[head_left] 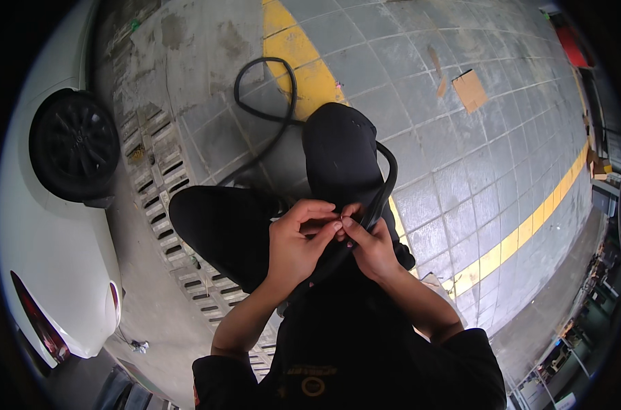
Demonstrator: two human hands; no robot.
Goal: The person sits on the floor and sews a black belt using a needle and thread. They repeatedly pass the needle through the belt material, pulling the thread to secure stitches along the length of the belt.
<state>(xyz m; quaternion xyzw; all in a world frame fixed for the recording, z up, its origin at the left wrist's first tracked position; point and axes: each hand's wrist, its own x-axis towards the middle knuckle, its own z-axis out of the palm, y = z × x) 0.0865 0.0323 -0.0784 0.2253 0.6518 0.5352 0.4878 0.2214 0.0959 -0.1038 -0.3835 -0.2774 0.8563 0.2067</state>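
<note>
My left hand point(300, 239) and my right hand point(372, 249) meet above my lap, fingertips pinched close together. Between them is something tiny that I cannot make out. A long, black, flexible strip point(390, 171), like a hose or rubber seal, curves over my right knee and down to my right hand. It passes behind that hand and shows again darkly below the fingers; whether the right fingers grip it is hidden. Farther off, the same strip appears to form a loop point(237, 89) on the floor, partly behind my legs.
A white car with a black wheel point(75, 145) stands at the left. Beside it runs a slotted drain grate point(166, 205). Grey floor tiles point(420, 89) carry yellow lines point(539, 217). A cardboard piece point(470, 90) lies ahead right; shelves with clutter line the far right.
</note>
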